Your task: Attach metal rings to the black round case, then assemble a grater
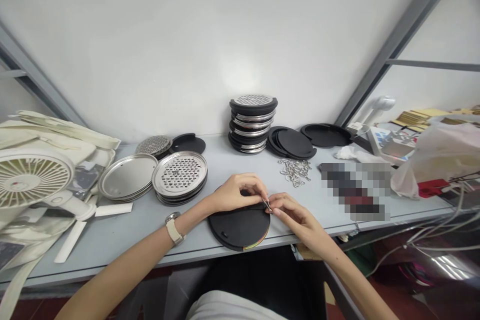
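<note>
A round black disc [236,227] lies at the table's front edge, with a coloured strip along its lower right rim. Over its upper part is my left hand [243,192], its fingertips pinched on a small shiny metal piece [268,205] at the disc's right side. My right hand [292,215] meets it there, thumb and fingers closed on the same metal piece. Behind my right hand lies a pile of metal rings [295,172]. Further back stands a tall stack of black and metal discs [253,122].
Perforated metal discs [180,174] and plain metal discs [129,176] are stacked on the left, beside a white fan [33,177]. Black round covers [294,142] lie at the back right. A plastic bag [442,155] and cables [446,225] are at the far right.
</note>
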The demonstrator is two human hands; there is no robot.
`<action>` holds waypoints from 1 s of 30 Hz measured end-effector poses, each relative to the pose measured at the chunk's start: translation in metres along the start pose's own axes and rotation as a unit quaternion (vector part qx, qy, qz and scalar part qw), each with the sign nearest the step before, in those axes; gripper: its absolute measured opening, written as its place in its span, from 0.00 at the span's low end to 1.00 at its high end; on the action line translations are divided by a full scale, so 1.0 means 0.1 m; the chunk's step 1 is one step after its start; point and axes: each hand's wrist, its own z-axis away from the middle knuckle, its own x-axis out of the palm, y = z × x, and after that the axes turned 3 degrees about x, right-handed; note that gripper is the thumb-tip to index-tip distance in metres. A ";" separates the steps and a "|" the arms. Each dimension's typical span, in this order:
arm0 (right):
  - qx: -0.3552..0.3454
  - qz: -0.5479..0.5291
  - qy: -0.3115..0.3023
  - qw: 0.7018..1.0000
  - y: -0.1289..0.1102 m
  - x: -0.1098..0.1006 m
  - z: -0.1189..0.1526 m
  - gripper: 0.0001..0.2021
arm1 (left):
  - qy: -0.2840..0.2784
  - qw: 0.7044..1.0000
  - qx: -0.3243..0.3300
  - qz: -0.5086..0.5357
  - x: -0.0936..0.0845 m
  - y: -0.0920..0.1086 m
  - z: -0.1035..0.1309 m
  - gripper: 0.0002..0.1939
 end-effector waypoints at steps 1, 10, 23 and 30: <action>0.006 -0.001 -0.001 1.000 0.00 0.00 0.00 0.11 | 0.001 1.000 -0.001 -0.004 0.00 0.00 0.00 0.07; 0.023 -0.033 0.008 0.999 0.01 0.01 0.01 0.11 | -0.005 0.997 0.015 -0.074 -0.02 -0.03 0.01 0.05; 0.024 -0.028 -0.007 0.999 0.00 0.00 0.00 0.12 | -0.034 0.994 0.006 -0.100 -0.01 0.01 0.03 0.08; 0.046 -0.067 0.030 0.996 -0.01 0.00 -0.01 0.12 | -0.053 0.990 -0.002 -0.133 0.04 0.01 0.03 0.23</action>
